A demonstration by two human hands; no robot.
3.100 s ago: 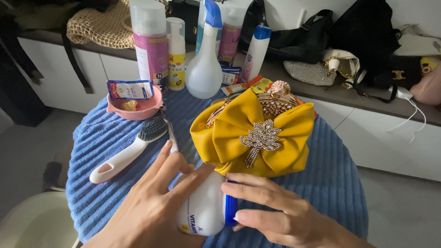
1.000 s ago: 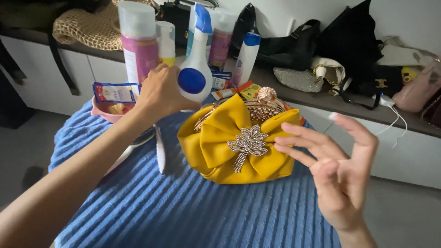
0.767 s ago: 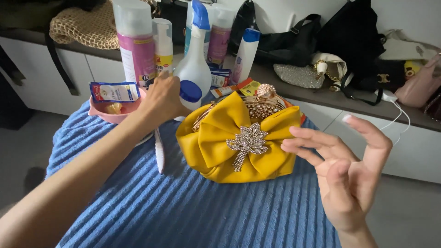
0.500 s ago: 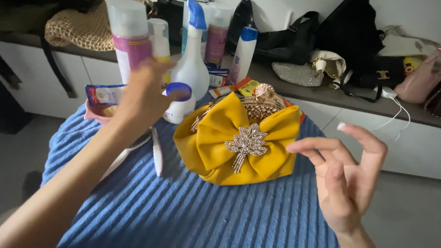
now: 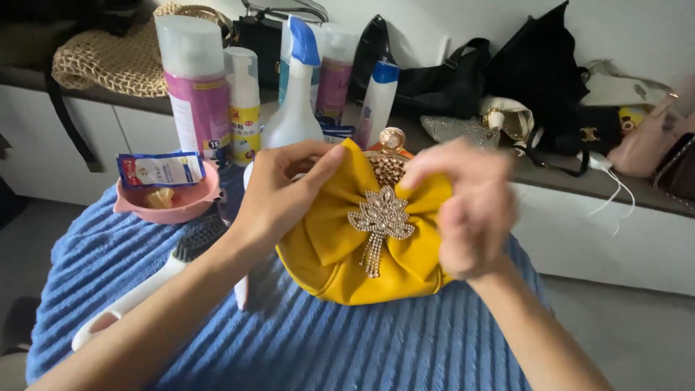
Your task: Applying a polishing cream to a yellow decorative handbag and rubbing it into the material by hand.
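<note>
Fingers [image 5: 318, 163] of the left hand [image 5: 279, 195] curl over the upper left edge of the yellow clutch bag [image 5: 362, 253], thumb and fingertips pinching the satin fold, so this hand grips the bag. The right hand [image 5: 470, 210] is blurred with motion; its fingers [image 5: 434, 166] bend in at the bag's upper right corner, and I cannot tell whether they have closed on the fabric or only touch it.

The bag stands upright near the middle of the worktop [image 5: 347, 347], which is covered by a blue ribbed cloth. Its front is a big soft bow with a rhinestone brooch [image 5: 380, 221] pinned at the centre (thin chains dangle from it), and a round gold clasp [image 5: 393, 139] tops the frame. It looks light; the satin is probably slippery and easy to crease, the brooch and chains fragile. By my judgement the stiffer frame under the clasp or the two side edges are the safe places to hold, not the bow.

Just left of the bag lies a white-handled brush [image 5: 145, 286], and beyond it a pink bowl [image 5: 170, 203] holding a small sachet. Behind the bag stand a white spray bottle [image 5: 295, 108], a tall pink-labelled bottle [image 5: 194, 87] and several other bottles. Farthest back, a shelf carries a woven straw bag [image 5: 108, 61] and dark handbags [image 5: 536, 80]
</note>
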